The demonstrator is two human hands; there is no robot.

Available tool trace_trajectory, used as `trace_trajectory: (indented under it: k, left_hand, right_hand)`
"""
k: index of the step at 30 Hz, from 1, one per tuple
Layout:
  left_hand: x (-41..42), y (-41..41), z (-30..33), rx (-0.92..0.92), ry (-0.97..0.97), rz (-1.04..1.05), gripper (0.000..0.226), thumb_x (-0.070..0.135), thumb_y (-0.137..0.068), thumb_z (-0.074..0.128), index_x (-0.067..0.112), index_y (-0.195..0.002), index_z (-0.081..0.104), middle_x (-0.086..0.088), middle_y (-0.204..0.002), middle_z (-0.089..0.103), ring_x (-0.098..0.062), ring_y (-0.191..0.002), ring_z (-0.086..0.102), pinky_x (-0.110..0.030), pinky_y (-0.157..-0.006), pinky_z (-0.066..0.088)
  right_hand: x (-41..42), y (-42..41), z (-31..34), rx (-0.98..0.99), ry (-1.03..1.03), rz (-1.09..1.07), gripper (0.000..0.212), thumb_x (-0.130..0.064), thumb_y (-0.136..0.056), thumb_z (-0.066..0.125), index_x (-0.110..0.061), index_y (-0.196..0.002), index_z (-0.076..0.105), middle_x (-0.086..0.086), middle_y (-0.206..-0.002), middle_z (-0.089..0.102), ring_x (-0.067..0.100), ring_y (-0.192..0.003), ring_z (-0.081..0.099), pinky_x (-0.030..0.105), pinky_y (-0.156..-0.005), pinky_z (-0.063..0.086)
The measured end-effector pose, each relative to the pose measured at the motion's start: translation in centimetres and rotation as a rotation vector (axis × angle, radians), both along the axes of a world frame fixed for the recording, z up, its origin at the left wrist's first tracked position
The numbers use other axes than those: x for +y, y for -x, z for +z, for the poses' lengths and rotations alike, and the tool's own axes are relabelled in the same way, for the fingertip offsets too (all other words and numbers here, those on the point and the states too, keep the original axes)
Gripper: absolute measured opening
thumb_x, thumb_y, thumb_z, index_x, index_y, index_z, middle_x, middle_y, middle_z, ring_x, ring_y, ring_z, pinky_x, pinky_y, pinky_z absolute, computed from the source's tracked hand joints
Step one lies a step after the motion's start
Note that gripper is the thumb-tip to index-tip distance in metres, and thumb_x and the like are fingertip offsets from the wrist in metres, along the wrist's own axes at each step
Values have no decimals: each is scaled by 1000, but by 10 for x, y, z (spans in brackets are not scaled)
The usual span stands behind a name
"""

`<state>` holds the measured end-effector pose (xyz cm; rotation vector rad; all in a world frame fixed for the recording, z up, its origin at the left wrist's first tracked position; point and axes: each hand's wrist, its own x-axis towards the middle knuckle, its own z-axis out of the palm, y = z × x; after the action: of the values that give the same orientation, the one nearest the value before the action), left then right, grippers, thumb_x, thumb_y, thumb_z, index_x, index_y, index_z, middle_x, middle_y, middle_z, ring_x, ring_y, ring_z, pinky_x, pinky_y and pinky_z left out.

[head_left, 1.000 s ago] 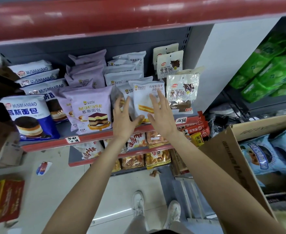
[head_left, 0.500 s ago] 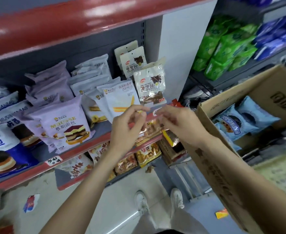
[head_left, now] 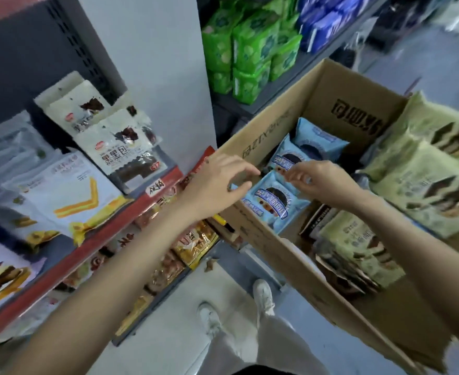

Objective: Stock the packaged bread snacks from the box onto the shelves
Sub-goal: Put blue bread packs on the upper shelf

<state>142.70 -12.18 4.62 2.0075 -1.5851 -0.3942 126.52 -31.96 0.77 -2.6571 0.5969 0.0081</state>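
Both hands over open box (head_left: 282,125). Left hand (head_left: 217,182) loosely curled, holding nothing. Right hand (head_left: 320,180) fingers bent above blue packet (head_left: 274,204); grip unclear.

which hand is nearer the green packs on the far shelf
Left. The left hand hovers at the box's near-left edge, below the green packs; the right hand sits farther right over the blue packets.

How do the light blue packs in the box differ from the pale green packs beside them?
Colour: the light blue packs carry a dark round cake picture; the pale green packs show layered dark-and-light slices. Place: the blue ones sit at the box's shelf-side end, under both hands; the green ones fill its other end, away from the hands. Both kinds are sealed bags inside the same cardboard box.
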Motion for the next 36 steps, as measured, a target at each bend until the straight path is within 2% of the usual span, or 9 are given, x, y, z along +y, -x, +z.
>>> trace_trajectory:
  k: [5, 10, 16, 20, 23, 25, 29, 33, 36]
  left_hand:
    - [-90, -11, -32, -260, -301, -285, 37, 36, -87, 63, 26, -122, 56, 6, -120, 57, -12, -112, 48, -25, -89, 40]
    - [-149, -7, -89, -715, -731, -651, 69, 54, -79, 65, 19, -133, 40, -1, -127, 54, -21, -116, 49, -34, -89, 42]
    - [-160, -11, -138, -788, -1011, -853, 99, 66, -62, 73, 19, -138, 32, -5, -134, 45, -24, -122, 44, -36, -93, 40]
    - [-155, -14, -152, -769, -1071, -869, 102, 56, -64, 76, 20, -143, 23, -6, -139, 40, -25, -125, 43, -37, -96, 39]
    - [-152, -17, -159, -743, -1016, -854, 79, 46, -75, 68, 21, -139, 28, -6, -131, 46, -26, -116, 53, -35, -86, 41]
    - [-151, -19, -162, -708, -1016, -832, 71, 42, -79, 65, 21, -137, 31, -7, -128, 48, -28, -113, 54, -35, -83, 42]
    - [-147, -21, -166, -682, -1035, -794, 71, 37, -83, 63, 21, -141, 27, -9, -136, 41, -29, -122, 47, -38, -91, 42]
    - [-139, -20, -167, -764, -1132, -772, 91, 40, -80, 69, 23, -148, 11, -10, -145, 29, -29, -128, 39, -41, -97, 42]
    - [-138, -18, -166, -842, -1082, -805, 76, 21, -90, 58, 20, -148, 9, -13, -144, 32, -30, -125, 43, -40, -90, 46]
  right_hand:
    - [-42, -12, -60, 217, -33, -38, 31, -30, -90, 57, -18, -118, 57, 7, -119, 59, 30, -107, 58, 36, -81, 46]
    - [-46, -18, -110, 291, 7, -102, 46, -36, -92, 54, -14, -132, 45, 12, -127, 55, 31, -117, 52, 41, -93, 42]
    - [-44, -25, -156, 409, 31, -137, 65, -57, -91, 45, -8, -133, 40, 15, -129, 54, 32, -120, 50, 43, -99, 37]
    - [-41, -29, -171, 548, -60, -152, 79, -72, -83, 43, -11, -132, 37, 13, -128, 56, 28, -119, 53, 40, -96, 38]
    - [-40, -29, -176, 576, -223, -207, 87, -71, -79, 50, -13, -139, 25, 16, -133, 50, 32, -120, 51, 40, -94, 40]
    - [-41, -30, -173, 582, -214, -228, 94, -72, -74, 56, -13, -140, 26, 16, -133, 50, 32, -122, 50, 43, -98, 37]
    - [-48, -34, -162, 591, -147, -240, 90, -76, -64, 63, -12, -125, 48, 15, -126, 53, 33, -118, 49, 41, -98, 41]
    - [-46, -24, -157, 540, -174, -286, 92, -63, -69, 70, -18, -138, 30, 14, -127, 52, 33, -115, 54, 37, -86, 45]
    - [-43, -17, -147, 449, -131, -362, 92, -68, -70, 66, -14, -135, 31, 12, -117, 62, 32, -106, 61, 36, -78, 46]
